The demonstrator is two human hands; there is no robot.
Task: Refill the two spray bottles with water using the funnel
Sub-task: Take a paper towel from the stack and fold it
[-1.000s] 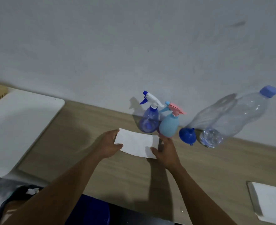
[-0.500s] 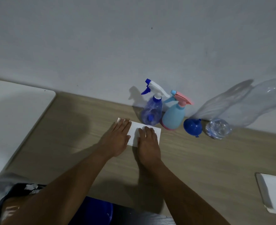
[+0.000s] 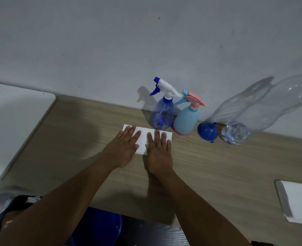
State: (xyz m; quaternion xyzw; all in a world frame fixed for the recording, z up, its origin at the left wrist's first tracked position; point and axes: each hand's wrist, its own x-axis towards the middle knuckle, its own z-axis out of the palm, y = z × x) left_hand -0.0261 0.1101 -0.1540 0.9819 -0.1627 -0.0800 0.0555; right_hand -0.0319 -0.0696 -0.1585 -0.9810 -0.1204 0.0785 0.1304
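- looks like a plain room at home, nothing lab-ish
- wood-grain table (image 3: 217, 174) pushed against a bare scuffed white wall (image 3: 111, 41)
- blue plastic basin (image 3: 97, 228) under its near edge (dim lighting too)

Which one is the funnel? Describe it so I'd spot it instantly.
Look along the white wall at the back of the wooden table. The funnel sits between the light blue spray bottle and the big clear water bottle. It is the small solid-blue cone.

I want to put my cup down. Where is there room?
Bare wooden tabletop lies between the right hand and the white tray. Crowded along the wall: blue see-through spray bottle, light-blue spray bottle, blue funnel, clear water bottle.
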